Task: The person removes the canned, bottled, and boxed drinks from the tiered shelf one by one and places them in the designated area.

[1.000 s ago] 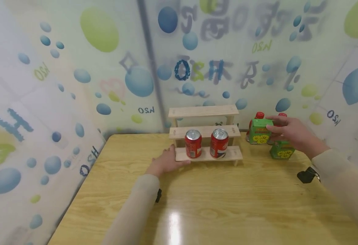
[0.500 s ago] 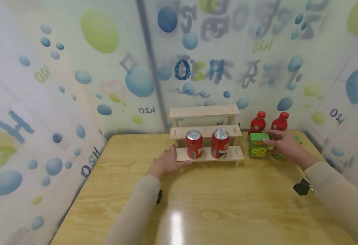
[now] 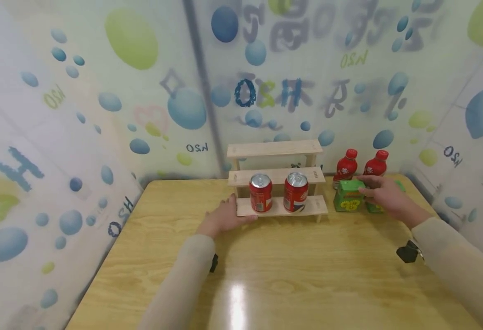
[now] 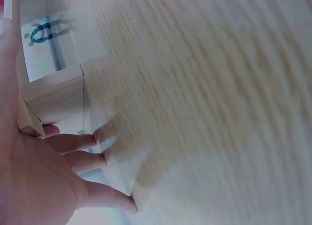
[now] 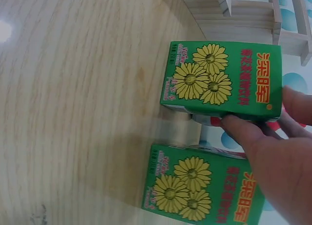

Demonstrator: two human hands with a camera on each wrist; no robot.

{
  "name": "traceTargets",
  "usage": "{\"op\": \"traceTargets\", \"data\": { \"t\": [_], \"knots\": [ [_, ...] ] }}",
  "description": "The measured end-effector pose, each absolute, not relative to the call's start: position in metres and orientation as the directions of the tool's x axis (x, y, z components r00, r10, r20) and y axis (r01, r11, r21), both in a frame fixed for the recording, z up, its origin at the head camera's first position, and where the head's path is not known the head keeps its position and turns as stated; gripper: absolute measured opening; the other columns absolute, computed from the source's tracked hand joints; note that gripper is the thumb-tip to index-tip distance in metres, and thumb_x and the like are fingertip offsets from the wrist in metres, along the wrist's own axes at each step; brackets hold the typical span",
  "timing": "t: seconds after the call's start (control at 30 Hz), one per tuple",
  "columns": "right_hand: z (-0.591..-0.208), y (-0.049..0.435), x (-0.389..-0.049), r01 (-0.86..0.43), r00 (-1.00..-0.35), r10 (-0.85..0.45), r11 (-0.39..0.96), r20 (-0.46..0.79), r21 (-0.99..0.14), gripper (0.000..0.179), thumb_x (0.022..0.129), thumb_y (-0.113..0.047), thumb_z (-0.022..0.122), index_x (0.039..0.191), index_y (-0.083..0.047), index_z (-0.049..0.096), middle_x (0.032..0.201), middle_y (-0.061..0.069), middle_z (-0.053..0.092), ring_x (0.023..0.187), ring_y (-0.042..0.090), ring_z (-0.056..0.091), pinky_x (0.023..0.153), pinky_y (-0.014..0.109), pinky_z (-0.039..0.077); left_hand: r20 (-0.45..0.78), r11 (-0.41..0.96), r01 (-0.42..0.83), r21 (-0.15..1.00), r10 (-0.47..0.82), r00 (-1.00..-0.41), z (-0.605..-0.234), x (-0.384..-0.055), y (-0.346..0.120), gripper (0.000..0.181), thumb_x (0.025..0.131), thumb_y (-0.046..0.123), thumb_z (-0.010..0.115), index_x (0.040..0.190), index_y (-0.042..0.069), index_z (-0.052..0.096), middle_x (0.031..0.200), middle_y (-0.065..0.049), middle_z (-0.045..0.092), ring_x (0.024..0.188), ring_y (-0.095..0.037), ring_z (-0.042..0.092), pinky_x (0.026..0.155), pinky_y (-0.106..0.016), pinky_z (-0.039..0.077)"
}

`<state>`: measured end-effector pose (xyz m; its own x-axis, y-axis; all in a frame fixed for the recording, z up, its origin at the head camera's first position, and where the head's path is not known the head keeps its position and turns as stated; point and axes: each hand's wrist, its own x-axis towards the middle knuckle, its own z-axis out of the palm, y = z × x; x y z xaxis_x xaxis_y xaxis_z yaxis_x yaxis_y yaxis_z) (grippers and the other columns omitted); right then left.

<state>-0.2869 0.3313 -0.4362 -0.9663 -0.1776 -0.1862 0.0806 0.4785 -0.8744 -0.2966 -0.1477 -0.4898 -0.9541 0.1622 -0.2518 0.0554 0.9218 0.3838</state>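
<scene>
My left hand (image 3: 224,216) grips the left end of a small three-tier wooden shelf rack (image 3: 274,149), thumb along the bottom tier's front edge. In the left wrist view its other fingers (image 4: 80,161) spread beside the rack, tips at the tabletop. Two red soda cans (image 3: 260,195) stand on the bottom tier. To the rack's right, my right hand (image 3: 383,197) holds an upright green drink carton (image 3: 348,197), one finger over its top and one at its side. A second green carton (image 5: 195,186) stands beside it, partly hidden by that hand.
Two red-capped bottles (image 3: 346,167) stand behind the cartons, near the back wall. The rack's middle tier (image 3: 241,178) and top tier carry nothing. A wood-grain table (image 3: 291,270) spreads in front, with patterned walls (image 3: 163,91) behind and at both sides.
The right hand has brought the carton down and forward from in front of the bottles to the tabletop beside the rack. Over the last half second it shifts only slightly. The left hand stays put.
</scene>
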Motion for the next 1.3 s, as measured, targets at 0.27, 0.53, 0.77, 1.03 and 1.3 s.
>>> {"op": "traceTargets", "data": {
  "t": [0.27,0.53,0.77,1.03,1.3],
  "knots": [
    [-0.405,0.321,-0.284,0.01,-0.976,-0.165,0.626,-0.144,-0.78,0.06,0.118,-0.033,0.03,0.161,0.008,0.033,0.161,0.033,0.039,0.136,0.039,0.051,0.105,0.036,0.057,-0.249,0.92,0.056,0.389,0.163,-0.955,-0.491,-0.296,-0.147,0.134,0.077,0.098,0.056,0.171,0.011,0.015,0.17,-0.022,0.039,0.157,-0.043,0.039,0.117,-0.088,0.021],
    [-0.346,0.276,-0.28,-0.035,-0.988,-0.144,0.519,-0.047,-0.854,0.06,0.116,-0.041,0.035,0.163,-0.004,0.038,0.169,0.023,0.036,0.15,0.043,0.045,0.113,0.039,0.053,-0.241,0.919,0.057,0.39,0.162,-0.957,-0.49,-0.296,-0.148,0.134,0.077,0.097,0.057,0.17,0.01,0.016,0.169,-0.022,0.04,0.157,-0.044,0.04,0.117,-0.088,0.02],
    [-0.351,0.211,-0.271,-0.067,-0.982,-0.188,0.405,-0.011,-0.912,0.058,0.114,-0.032,0.05,0.164,-0.006,0.035,0.167,0.023,0.039,0.155,0.044,0.041,0.124,0.059,0.041,-0.238,0.923,0.065,0.379,0.165,-0.957,-0.492,-0.299,-0.149,0.134,0.077,0.099,0.055,0.17,0.01,0.017,0.168,-0.021,0.042,0.156,-0.043,0.042,0.116,-0.088,0.021],
    [-0.407,0.165,-0.268,0.005,-0.988,-0.146,0.313,-0.053,-0.95,0.09,0.102,-0.035,0.073,0.171,-0.014,0.019,0.176,0.018,0.025,0.163,0.044,0.025,0.127,0.065,0.032,-0.251,0.916,0.048,0.399,0.16,-0.955,-0.495,-0.296,-0.148,0.136,0.076,0.098,0.057,0.171,0.011,0.015,0.171,-0.021,0.037,0.16,-0.043,0.034,0.117,-0.088,0.019],
    [-0.44,0.142,-0.264,0.028,-0.999,0.042,0.19,-0.02,-0.981,0.084,0.098,-0.033,0.078,0.167,-0.016,0.033,0.171,0.014,0.037,0.161,0.036,0.033,0.129,0.059,0.035,-0.248,0.915,0.05,0.401,0.161,-0.955,-0.494,-0.297,-0.148,0.134,0.078,0.096,0.058,0.172,0.012,0.013,0.173,-0.02,0.033,0.162,-0.044,0.029,0.117,-0.089,0.016]
  ]
}}
